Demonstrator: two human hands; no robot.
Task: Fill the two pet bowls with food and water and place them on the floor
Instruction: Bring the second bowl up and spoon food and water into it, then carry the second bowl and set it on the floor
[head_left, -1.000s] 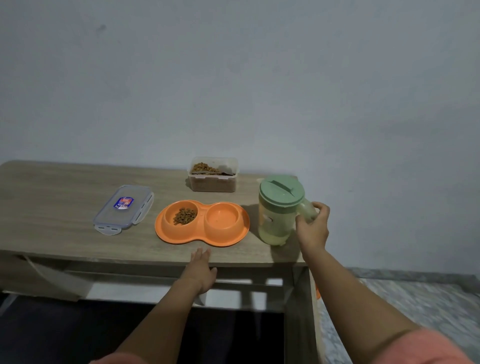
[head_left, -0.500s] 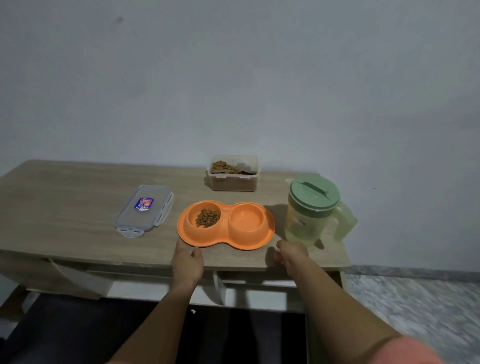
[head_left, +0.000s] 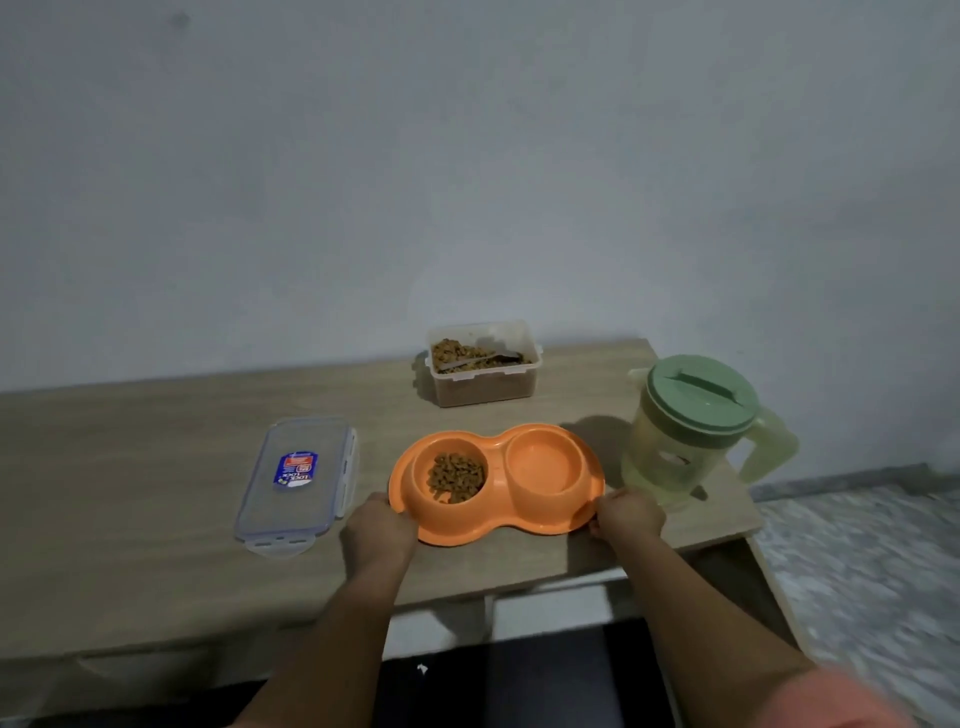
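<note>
Two hands frame the orange double pet bowl, which sits near the front edge of the worktop: your left hand is curled on its left rim and your right hand on its right rim, each grip closed on the rim. Kibble fills the left well; the right well looks glossy, though water is hard to confirm. Lift both ends together and keep the bowl dead level on the way to the floor, or water will slop out. Clear the green-lidded pitcher just right of it, and the clear lid to the left.
</note>
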